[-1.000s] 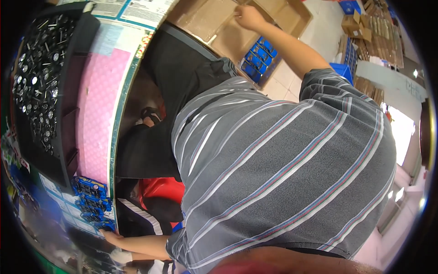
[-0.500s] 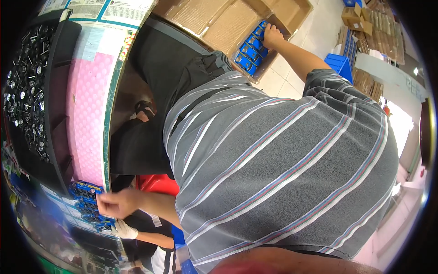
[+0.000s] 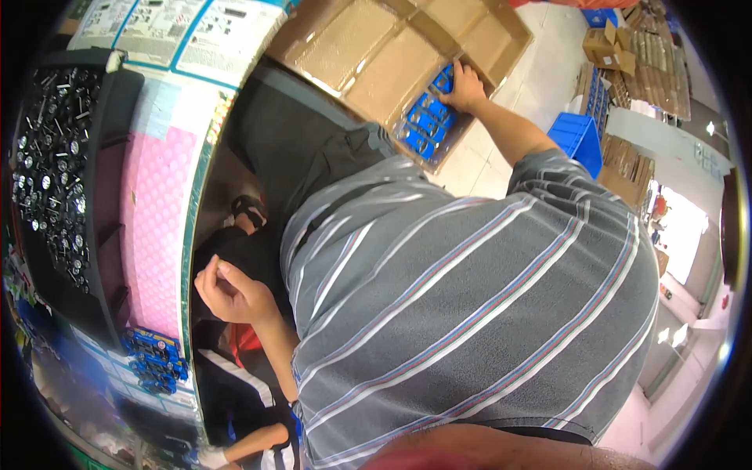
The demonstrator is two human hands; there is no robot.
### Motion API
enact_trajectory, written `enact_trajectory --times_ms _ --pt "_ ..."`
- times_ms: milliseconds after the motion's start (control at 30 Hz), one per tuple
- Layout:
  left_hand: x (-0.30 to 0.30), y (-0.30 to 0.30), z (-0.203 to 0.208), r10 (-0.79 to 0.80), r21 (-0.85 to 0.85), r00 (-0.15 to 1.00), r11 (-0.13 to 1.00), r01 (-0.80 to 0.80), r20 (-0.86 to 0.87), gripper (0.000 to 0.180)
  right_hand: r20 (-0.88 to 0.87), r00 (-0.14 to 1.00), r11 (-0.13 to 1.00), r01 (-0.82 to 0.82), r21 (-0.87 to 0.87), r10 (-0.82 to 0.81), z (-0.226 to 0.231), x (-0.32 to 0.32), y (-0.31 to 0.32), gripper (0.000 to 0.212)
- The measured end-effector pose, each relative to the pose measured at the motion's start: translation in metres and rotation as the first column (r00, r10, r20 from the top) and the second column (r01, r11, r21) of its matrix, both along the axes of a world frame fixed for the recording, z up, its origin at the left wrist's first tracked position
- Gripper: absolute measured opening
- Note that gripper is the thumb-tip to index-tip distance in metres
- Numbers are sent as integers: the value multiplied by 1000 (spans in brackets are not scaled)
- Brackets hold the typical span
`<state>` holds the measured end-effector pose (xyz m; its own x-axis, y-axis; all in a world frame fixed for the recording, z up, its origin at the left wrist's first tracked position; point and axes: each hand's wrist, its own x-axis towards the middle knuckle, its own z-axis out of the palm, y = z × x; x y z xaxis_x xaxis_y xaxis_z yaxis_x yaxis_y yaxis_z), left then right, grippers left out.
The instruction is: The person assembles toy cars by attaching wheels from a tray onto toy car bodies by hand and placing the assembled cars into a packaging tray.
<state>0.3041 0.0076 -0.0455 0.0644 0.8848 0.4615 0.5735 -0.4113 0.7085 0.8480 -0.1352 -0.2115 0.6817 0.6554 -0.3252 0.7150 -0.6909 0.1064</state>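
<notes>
Right hand (image 3: 468,88) contacts blue packs (image 3: 427,119) inside brown carton (image 3: 376,59); its grip cannot be determined. Left hand (image 3: 235,294), loosely half-curled, hangs beside bench (image 3: 189,262).

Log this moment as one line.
Left hand: loosely curled beside table edge; right hand: on blue packages in compartmented brown carton; black bin: holding small parts

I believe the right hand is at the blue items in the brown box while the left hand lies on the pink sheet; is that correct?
Not quite: the head view shows the left hand off the pink sheet, past the green table edge.
</notes>
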Motion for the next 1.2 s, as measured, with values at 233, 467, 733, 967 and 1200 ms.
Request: enact_trajectory --times_ms 233,467,733,967,1200 --pt "13 8 -10 4 -283 993 959 30 118 11 -53 993 982 -95 163 105 46 -1 -8 113" --pt "20 13 -17 29 -326 974 944 46 224 10 -80 976 873 -143 466 203 123 8 32 109" --pt "6 30 -104 -107 -467 988 872 145 108 14 539 745 152 -630 761 392 274 64 261 58" --pt "-43 52 -223 406 -855 870 517 34 280 18 325 930 682 -348 643 169 287 136 416 105" --pt "-25 44 -197 137 -730 985 683 -19 103 14 225 898 796 -440 415 379 254 153 462 112"
